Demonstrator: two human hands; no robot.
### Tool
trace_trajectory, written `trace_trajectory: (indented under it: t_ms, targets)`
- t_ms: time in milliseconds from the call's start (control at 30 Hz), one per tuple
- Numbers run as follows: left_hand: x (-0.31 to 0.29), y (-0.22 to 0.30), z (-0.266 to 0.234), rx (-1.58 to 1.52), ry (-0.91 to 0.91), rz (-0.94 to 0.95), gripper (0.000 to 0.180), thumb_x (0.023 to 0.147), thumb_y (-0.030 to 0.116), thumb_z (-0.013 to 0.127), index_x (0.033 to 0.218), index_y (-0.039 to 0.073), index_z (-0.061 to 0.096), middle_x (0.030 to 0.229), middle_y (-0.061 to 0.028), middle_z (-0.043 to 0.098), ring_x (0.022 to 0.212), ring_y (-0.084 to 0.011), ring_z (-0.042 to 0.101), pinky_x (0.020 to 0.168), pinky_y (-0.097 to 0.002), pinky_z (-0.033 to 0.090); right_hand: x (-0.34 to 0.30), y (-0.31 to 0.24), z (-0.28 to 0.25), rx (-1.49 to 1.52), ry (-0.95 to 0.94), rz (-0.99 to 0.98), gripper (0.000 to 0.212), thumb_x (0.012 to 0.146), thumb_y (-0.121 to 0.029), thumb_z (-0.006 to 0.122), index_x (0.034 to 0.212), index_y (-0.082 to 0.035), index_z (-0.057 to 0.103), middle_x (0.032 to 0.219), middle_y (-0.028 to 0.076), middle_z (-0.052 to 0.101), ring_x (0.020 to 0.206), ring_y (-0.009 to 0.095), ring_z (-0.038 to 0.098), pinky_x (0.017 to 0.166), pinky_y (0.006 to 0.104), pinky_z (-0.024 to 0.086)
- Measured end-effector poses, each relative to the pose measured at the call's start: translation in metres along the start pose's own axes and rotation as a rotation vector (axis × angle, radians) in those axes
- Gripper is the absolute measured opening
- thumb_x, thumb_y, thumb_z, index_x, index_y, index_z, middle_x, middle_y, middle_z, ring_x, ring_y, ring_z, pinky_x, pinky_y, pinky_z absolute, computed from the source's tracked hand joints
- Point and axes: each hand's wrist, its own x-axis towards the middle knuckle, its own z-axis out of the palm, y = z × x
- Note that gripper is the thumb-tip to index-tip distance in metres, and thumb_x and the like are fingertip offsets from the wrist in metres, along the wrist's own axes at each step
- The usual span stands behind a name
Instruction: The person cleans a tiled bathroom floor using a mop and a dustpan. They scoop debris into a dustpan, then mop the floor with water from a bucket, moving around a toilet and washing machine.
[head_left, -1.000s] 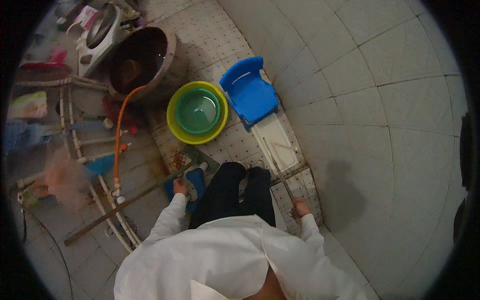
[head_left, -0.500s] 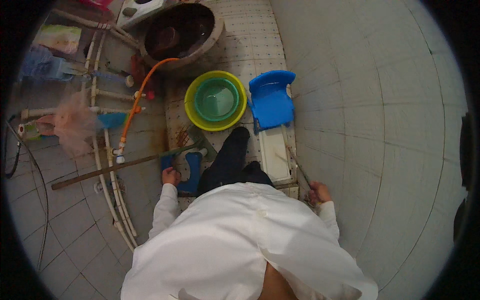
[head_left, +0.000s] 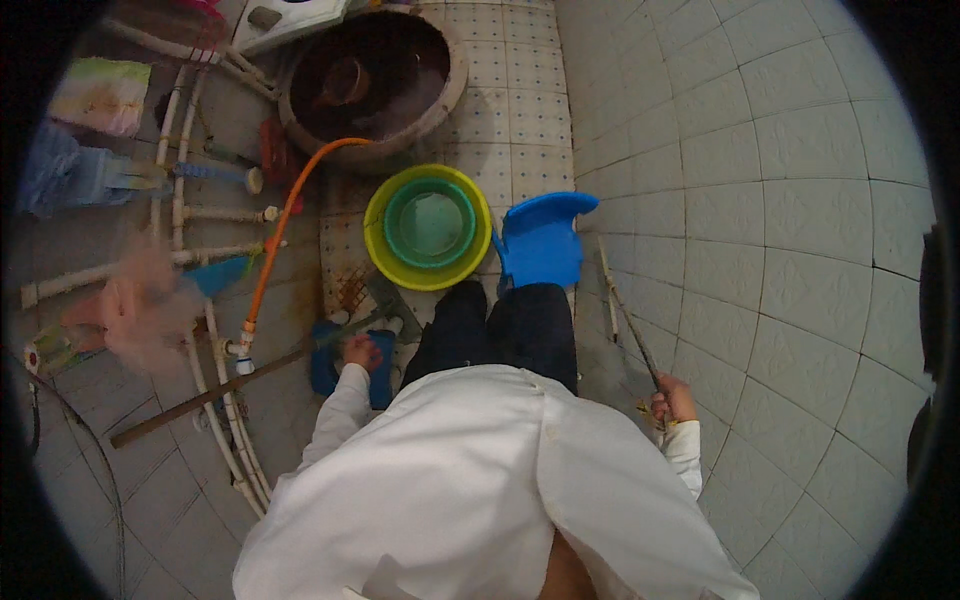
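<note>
In my right hand (head_left: 677, 398) is a thin dark stick (head_left: 632, 325), held beside the right wall and pointing forward, away from me. Some yellowish strands show under that hand; what they belong to is unclear. My left hand (head_left: 363, 352) hangs at my left side, fingers loosely bent and seemingly holding nothing. It is near a blue plastic stool (head_left: 325, 375) and a long wooden handle (head_left: 220, 395) with a greenish head (head_left: 395, 308). In front of my legs stands a yellow basin (head_left: 375, 225) with a green basin (head_left: 398, 235) of water inside it.
A blue plastic chair (head_left: 542, 245) stands close to the right wall (head_left: 810, 220). Far left is a large round vat (head_left: 455, 85) of dark liquid, an orange hose (head_left: 272, 250) running to it. White pipes (head_left: 225, 370) and a pink mesh (head_left: 150, 305) line the left wall.
I have stepped forward, and my legs are now close to the basins and chair. My right hand has swung outward to the right with the stick. The left hand still hangs loosely.
</note>
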Motion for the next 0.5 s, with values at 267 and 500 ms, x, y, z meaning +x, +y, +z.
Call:
trace_trajectory:
  t_ms: [267,500]
  targets:
    - [0.047,0.019,0.015,-0.202,0.020,-0.115,0.023,0.081,0.014,0.053,0.104,0.013,0.050,0.086,-0.0081,0.056,0.072,-0.0227,0.056,0.060,-0.0365,0.050,-0.017,-0.031,0.022,-0.190,0.077,-0.131,0.018,0.082,-0.026,0.052,0.077,-0.011,0.045,0.051,0.002,0.040,0.036,0.008,0.029,0.032,0.0236,0.024]
    - [0.060,0.065,0.079,-0.331,-0.056,0.073,0.024,0.082,0.019,0.056,0.103,0.011,0.047,0.083,-0.0087,0.055,0.070,-0.0232,0.057,0.054,-0.0360,0.051,0.037,-0.107,0.036,-0.311,-0.092,-0.245,0.017,0.081,-0.023,0.052,0.074,-0.011,0.042,0.051,0.002,0.042,0.036,0.007,0.030,0.032,0.0219,0.024]
